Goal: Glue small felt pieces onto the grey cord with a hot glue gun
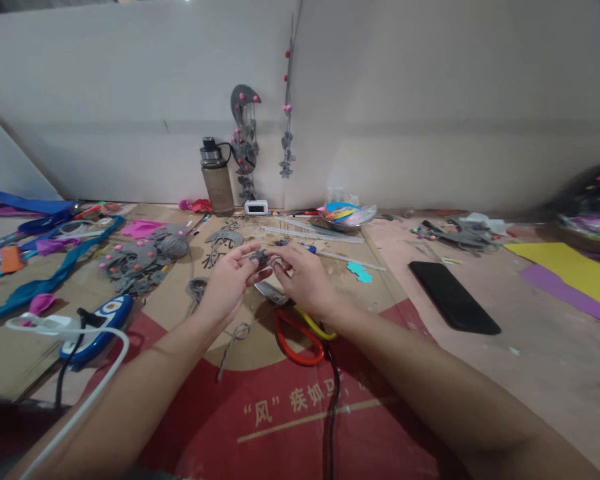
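Observation:
My left hand (235, 277) is closed in a pinch, with a small dark grey felt piece (261, 257) between thumb and fingers. Against the same piece, the fingertips of my right hand (303, 273) are pinched too. The piece is partly covered by fingers, so its outline is unclear. Below my right hand lie scissors (300, 360) with one red and one yellow handle. Grey yarn (197, 288) is coiled beside my left hand, and a knotted strand (237, 333) rests nearer to me. A clear stick (350, 259) with a blue end lies just beyond my right hand.
Printed cardboard (195, 413) covers the middle of the table. At left are decorated grey felt pieces (140, 260) and a blue power strip (100, 330) with cables. A bottle (217, 183) stands by the wall. A black phone (450, 297) and yellow sheet (575, 270) lie right.

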Action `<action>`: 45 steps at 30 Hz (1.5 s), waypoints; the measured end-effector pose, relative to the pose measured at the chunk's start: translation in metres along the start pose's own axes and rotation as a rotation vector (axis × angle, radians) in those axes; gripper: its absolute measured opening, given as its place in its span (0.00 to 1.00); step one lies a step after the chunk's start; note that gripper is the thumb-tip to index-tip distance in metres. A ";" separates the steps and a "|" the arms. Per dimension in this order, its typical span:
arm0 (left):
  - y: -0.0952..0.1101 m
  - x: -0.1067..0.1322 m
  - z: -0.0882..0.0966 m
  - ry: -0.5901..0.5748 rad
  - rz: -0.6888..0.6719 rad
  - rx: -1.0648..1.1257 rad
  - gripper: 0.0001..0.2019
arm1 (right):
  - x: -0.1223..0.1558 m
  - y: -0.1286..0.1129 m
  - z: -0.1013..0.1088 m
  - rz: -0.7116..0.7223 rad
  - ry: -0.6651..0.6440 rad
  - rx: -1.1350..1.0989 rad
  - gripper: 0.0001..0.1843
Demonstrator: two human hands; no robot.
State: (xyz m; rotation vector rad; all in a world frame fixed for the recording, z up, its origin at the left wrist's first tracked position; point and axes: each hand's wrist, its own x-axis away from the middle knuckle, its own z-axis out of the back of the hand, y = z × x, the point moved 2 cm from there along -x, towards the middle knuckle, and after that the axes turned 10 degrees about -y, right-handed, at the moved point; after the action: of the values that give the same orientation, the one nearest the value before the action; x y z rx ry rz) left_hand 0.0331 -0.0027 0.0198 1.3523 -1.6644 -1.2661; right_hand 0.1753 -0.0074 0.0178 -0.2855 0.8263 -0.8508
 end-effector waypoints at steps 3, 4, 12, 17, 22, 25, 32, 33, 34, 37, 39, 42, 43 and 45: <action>0.001 0.001 -0.002 -0.005 -0.010 0.011 0.16 | 0.003 0.001 -0.003 0.044 -0.024 0.130 0.18; 0.001 0.001 -0.002 -0.002 -0.013 0.015 0.16 | 0.004 0.001 -0.004 0.049 -0.030 0.162 0.18; 0.002 0.000 -0.001 0.001 -0.033 0.006 0.16 | 0.005 0.000 -0.003 0.085 -0.013 0.155 0.13; 0.002 0.000 -0.001 -0.004 -0.041 0.004 0.17 | 0.002 -0.001 0.001 0.005 0.030 0.009 0.12; 0.000 0.000 -0.004 -0.033 -0.056 -0.021 0.17 | 0.000 -0.001 0.004 -0.078 0.067 -0.004 0.09; 0.000 0.003 -0.007 -0.076 -0.069 -0.074 0.18 | 0.000 -0.001 0.005 -0.076 0.049 0.045 0.09; 0.001 0.009 -0.013 -0.138 -0.091 -0.219 0.19 | 0.000 -0.007 0.008 -0.051 0.036 0.220 0.06; 0.001 0.009 -0.013 -0.134 -0.083 -0.224 0.19 | 0.000 -0.008 0.008 -0.049 0.037 0.231 0.06; 0.000 0.009 -0.013 -0.128 -0.069 -0.223 0.19 | -0.001 -0.009 0.008 -0.046 0.037 0.232 0.06; -0.002 0.006 -0.009 -0.099 -0.042 -0.189 0.18 | -0.001 -0.008 0.008 -0.065 0.054 0.165 0.05; -0.003 0.003 -0.006 -0.080 -0.041 -0.156 0.17 | -0.002 -0.005 0.008 -0.116 0.076 0.071 0.04; -0.003 0.000 -0.001 -0.043 -0.021 -0.130 0.18 | -0.004 -0.001 0.007 -0.191 0.082 -0.059 0.05; -0.003 0.000 0.000 -0.028 -0.013 -0.123 0.17 | -0.004 0.000 0.006 -0.202 0.074 -0.086 0.06; -0.002 -0.002 0.002 0.003 -0.013 -0.094 0.16 | -0.005 0.001 0.004 -0.202 0.055 -0.112 0.09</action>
State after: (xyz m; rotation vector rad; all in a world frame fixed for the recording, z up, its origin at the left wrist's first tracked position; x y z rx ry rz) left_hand 0.0322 -0.0005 0.0172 1.3099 -1.5761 -1.3327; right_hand 0.1773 -0.0034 0.0226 -0.4514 0.9085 -1.0066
